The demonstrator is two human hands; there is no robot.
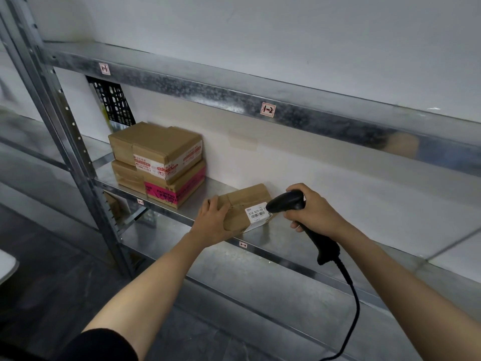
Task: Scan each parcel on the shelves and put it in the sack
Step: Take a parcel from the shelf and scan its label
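So the step in hand looks like the scan itself. The small brown parcel (242, 204) sits on the metal shelf (270, 239) just above the "2-2" tag (242, 244). The left hand (212, 222) is curled over the parcel's end on the left of that tag, gripping it. The right hand (312, 214), up and to the right of the tag, is wrapped around a black corded barcode scanner (287, 201). Its nose is almost touching the white label (257, 214) – too close imo. I'd back the scanner off a bit so the beam covers the whole barcode, and tip the parcel with the left hand so the label faces it squarely, since it wraps over the corner. Hold the box steady until it reads, then lift it out. The stack of taped parcels (158, 162) well to the left of the tag hasn't been dealt with yet – the sack isn't in view, so can't say where it goes.
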